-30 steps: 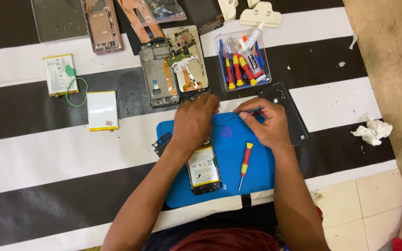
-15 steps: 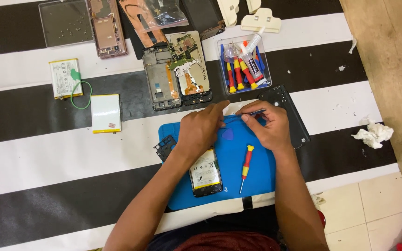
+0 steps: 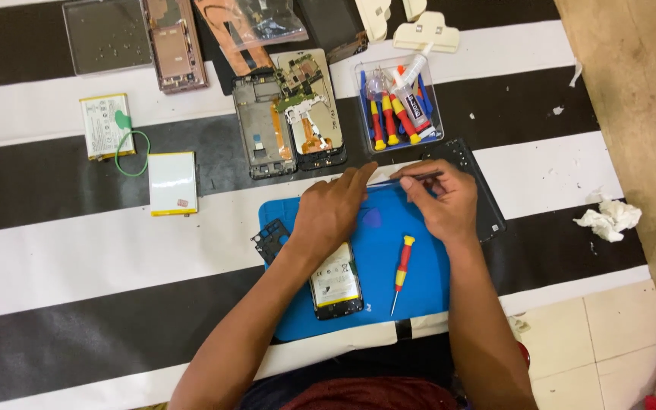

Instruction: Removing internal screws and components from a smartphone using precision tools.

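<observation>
- The thin dark tool (image 3: 419, 176), tweezers or a pick as far as we can tell, sits just above the centre of the frame, pinched in our right hand (image 3: 443, 203) with its tip pointing left over the upper edge of the blue work mat (image 3: 419, 285).
- Our right hand is clenched around that tool, thumb and fingers pressing it.
- Our left hand (image 3: 329, 215) lies palm down on the mat, fingers stretched up and right toward a small pale piece (image 3: 381, 177) at the mat's top edge; we cannot tell whether it grips it.
- Below the left hand, an opened phone (image 3: 335, 281) with its battery showing lies on the mat, partly under our wrist.
- A red-and-yellow screwdriver (image 3: 401, 267) lies on the mat just right of the phone, apart from both hands.
- A small black frame part (image 3: 270, 238) rests at the mat's left edge.
- In the upper middle, a clear tray (image 3: 400, 106) holds more screwdrivers and a glue tube.
- Left of the tray lie two stripped phone frames (image 3: 286, 121).
- At the left of the frame, a loose battery (image 3: 105, 125) and a white pad (image 3: 173, 183) lie on the striped cloth (image 3: 77, 250).
- A crumpled tissue (image 3: 609, 220) lies at the right.
</observation>
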